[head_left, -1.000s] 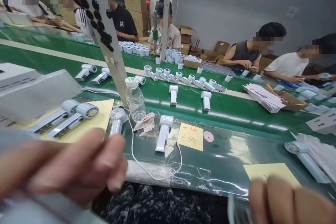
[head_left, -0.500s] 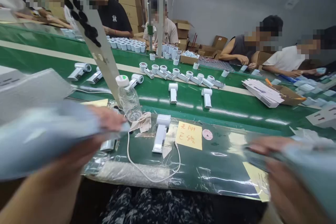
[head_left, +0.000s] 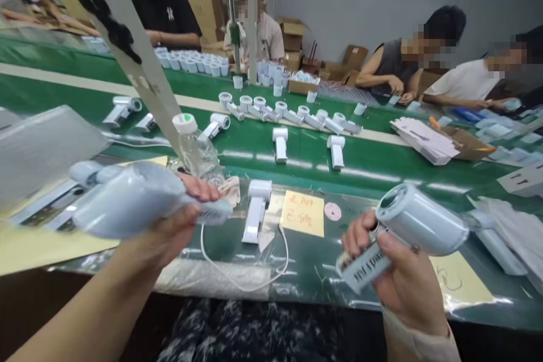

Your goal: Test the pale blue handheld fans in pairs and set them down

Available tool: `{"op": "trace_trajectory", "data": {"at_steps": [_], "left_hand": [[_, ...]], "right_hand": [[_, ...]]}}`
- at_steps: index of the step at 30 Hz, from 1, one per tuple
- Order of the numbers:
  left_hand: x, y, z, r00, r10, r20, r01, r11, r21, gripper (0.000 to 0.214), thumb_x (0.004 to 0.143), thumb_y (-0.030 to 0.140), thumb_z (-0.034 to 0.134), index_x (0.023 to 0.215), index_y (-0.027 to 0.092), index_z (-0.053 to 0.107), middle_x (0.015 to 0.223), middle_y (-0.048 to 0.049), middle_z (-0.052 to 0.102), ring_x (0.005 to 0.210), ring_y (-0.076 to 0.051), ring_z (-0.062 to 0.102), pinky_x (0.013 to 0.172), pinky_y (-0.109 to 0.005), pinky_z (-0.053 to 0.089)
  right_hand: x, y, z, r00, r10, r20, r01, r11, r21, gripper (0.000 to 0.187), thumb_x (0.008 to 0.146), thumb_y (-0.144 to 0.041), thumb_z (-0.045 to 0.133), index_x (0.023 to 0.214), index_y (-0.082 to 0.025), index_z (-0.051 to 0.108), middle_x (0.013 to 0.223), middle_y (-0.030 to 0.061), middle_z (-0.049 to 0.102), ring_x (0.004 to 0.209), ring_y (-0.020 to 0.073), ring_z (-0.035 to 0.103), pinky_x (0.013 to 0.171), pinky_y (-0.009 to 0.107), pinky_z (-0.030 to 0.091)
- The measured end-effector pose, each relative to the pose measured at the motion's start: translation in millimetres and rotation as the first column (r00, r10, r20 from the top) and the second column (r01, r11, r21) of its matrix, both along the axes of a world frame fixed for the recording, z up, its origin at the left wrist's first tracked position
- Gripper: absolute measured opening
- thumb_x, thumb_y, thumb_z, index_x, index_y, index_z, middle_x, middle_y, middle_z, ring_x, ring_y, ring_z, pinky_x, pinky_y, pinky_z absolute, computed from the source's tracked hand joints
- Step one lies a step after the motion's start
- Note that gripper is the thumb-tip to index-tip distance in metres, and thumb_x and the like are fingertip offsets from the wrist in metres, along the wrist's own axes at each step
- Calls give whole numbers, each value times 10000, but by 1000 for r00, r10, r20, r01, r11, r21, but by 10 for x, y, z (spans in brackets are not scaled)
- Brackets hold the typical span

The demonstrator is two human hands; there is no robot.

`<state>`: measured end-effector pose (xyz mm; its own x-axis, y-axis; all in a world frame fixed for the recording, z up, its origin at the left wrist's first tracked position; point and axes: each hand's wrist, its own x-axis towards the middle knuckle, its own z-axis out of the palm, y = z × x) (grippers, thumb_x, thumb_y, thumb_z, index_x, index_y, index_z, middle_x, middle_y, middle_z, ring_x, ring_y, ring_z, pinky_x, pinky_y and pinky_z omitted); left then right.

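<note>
My left hand [head_left: 180, 220] is closed round the handle of a pale blue handheld fan [head_left: 131, 199], held level over the left of the bench with its head pointing left. My right hand [head_left: 399, 271] grips the handle of a second pale blue handheld fan [head_left: 418, 219] above the right of the bench, its round head tilted up and to the right. Between the two hands a white fan [head_left: 254, 209] lies on the green mat beside a yellow handwritten note [head_left: 302, 214]. A white cable [head_left: 241, 271] loops in front of it.
A clear water bottle [head_left: 195, 150] stands behind my left hand, against a slanted metal post [head_left: 139, 79]. Several white fans [head_left: 297, 116] lie on the green conveyor [head_left: 373, 164]. More fans rest on yellow paper [head_left: 38, 237] at left. Several seated people work along the far side.
Both hands have come up and forward from the blurred bottom corners. Each now holds a pale blue fan clearly in view over the bench. The camera has tilted slightly downward.
</note>
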<state>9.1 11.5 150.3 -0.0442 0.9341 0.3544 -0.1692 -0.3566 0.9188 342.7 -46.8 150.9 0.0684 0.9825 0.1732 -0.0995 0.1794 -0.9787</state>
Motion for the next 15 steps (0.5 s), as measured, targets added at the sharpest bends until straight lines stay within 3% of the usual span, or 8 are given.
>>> {"op": "trace_trajectory", "data": {"at_steps": [1, 3, 6, 7, 11, 13, 15], "left_hand": [[65, 28, 18, 999, -26, 28, 26, 1000, 1, 257, 783, 270, 792, 965, 196, 627, 786, 48, 696, 846, -125, 670, 901, -283, 560], [223, 73, 67, 978, -188, 85, 195, 977, -83, 268, 772, 327, 801, 923, 180, 634, 754, 23, 698, 773, -138, 685, 777, -267, 595], [519, 35, 101, 892, -407, 197, 451, 825, -341, 501, 693, 573, 802, 910, 164, 609, 708, -19, 689, 593, -170, 676, 537, -274, 584], [624, -3, 92, 887, -404, 223, 462, 788, -408, 594, 647, 633, 804, 948, 171, 583, 693, -20, 685, 535, -164, 655, 490, -266, 563], [988, -149, -8, 932, -279, 231, 362, 755, -547, 755, 669, 760, 694, 1134, 217, 450, 721, -32, 703, 510, -158, 647, 430, -202, 473], [1116, -179, -81, 934, -288, 210, 357, 768, -532, 745, 715, 782, 625, 1178, 230, 438, 770, -27, 693, 517, -157, 636, 435, -222, 481], [1208, -178, -179, 941, -321, 107, 335, 838, -431, 755, 755, 794, 560, 1241, 228, 442, 845, -48, 682, 577, -181, 645, 513, -290, 544]], "right_hand": [[-16, 38, -10, 999, -24, -48, 22, 999, -42, 214, 839, -400, 737, 964, -258, 637, 725, 10, 643, 656, 212, 626, 627, 394, 546], [-74, 101, -48, 982, -44, -184, 13, 986, -165, 276, 772, -352, 808, 944, -222, 635, 758, 20, 661, 660, 201, 638, 582, 350, 542], [-240, 153, -175, 907, -42, -419, -110, 937, -332, 354, 736, -407, 829, 934, -200, 622, 785, 21, 680, 654, 182, 649, 579, 321, 553], [-309, 155, -233, 879, -67, -472, -134, 916, -379, 376, 736, -446, 820, 929, -196, 615, 760, 22, 683, 629, 177, 647, 570, 314, 551], [-567, 95, -460, 837, -111, -536, -213, 836, -506, 489, 688, -501, 843, 974, -174, 620, 671, 11, 666, 544, 159, 612, 548, 313, 557], [-661, 55, -536, 843, -56, -536, -234, 858, -457, 533, 669, -470, 865, 1044, -179, 622, 769, 21, 690, 610, 169, 638, 623, 341, 586], [-729, 31, -572, 881, -1, -474, -188, 917, -351, 570, 759, -517, 783, 1200, -222, 575, 1001, 62, 718, 810, 217, 697, 763, 386, 596]]}}
